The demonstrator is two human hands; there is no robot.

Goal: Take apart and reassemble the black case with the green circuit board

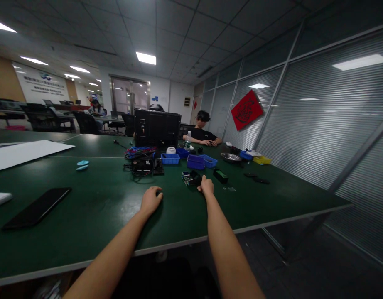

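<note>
At 12 o'clock: 1 monitor [157,128], 1 bottle [187,141], 1 ball [170,150], 4 bins [170,160]. At 1 o'clock: 1 bowl [231,157], 1 poster [247,110], 2 more bins [261,160].

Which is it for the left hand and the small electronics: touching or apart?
Apart: the head view shows green tabletop between the left hand and small electronics.

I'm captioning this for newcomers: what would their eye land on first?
Likely the red diamond-shaped decoration on the glass wall at right. Next, the big black screen beyond a blue tray on the green table. Nearer, the right hand is at some small dark electronics.
</note>
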